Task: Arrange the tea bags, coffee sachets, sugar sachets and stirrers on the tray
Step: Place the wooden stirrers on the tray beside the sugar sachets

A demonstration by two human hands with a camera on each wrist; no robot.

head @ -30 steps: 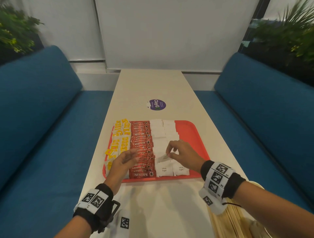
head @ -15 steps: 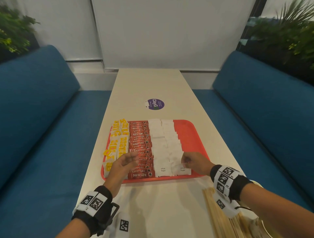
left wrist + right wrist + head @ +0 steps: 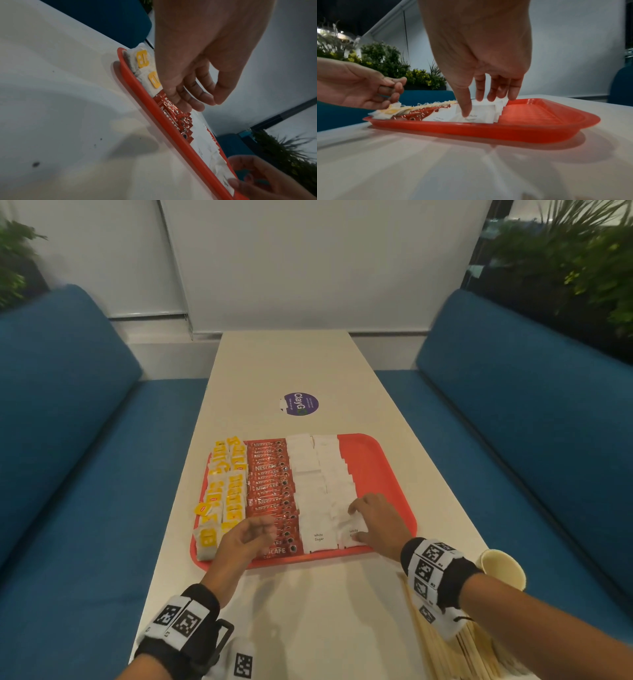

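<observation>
On the red tray (image 3: 380, 467), tea bags (image 3: 226, 487) sit leftmost, coffee sachets (image 3: 270, 484) next, then sugar sachets (image 3: 318, 484). Left hand (image 3: 245, 539) hovers loosely curled and empty over the coffee. Right hand (image 3: 376, 522) presses straight fingers on the nearest sugar sachet (image 3: 352, 530); stirrers (image 3: 442, 645) lie on the table (image 3: 308, 364) at right.

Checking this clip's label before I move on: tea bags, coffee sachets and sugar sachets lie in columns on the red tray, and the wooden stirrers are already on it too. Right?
Not quite. The wooden stirrers are not on the red tray; the head view shows them lying on the table near the person, beside a paper cup. The tea bags, coffee sachets and sugar sachets do lie in columns on the tray.
</observation>
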